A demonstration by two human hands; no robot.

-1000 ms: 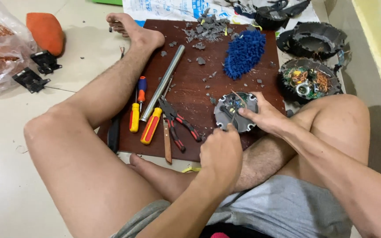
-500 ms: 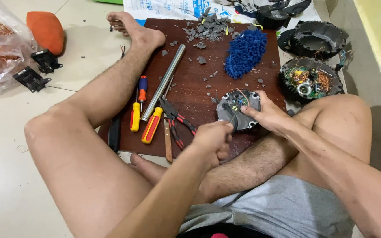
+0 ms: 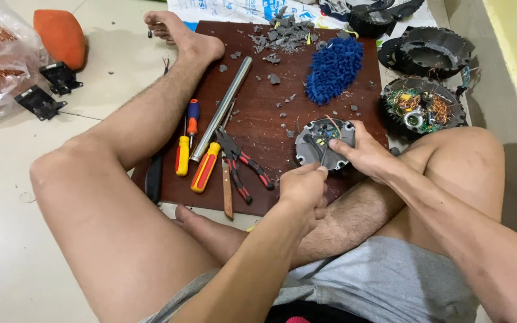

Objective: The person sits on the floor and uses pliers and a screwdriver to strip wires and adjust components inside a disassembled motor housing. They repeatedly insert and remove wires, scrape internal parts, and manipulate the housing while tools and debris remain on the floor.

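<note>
While the left hand (image 3: 302,187) is closed in a fist, pinching something thin at the rim of the round grey motor housing (image 3: 321,143), the right hand (image 3: 363,154) clasps that housing from its right side on the brown wooden board (image 3: 258,113). Beyond lie pliers (image 3: 240,164), screwdrivers (image 3: 194,152), a steel tube (image 3: 221,107) and a blue mop pad (image 3: 333,69).

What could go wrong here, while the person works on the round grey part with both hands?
The left hand works a thin tool into the round grey part, close to the right hand that steadies it; a slip might hurt those fingers. Grey fragments lie on the brown board near a bare foot. The thin wires inside might tear.
</note>
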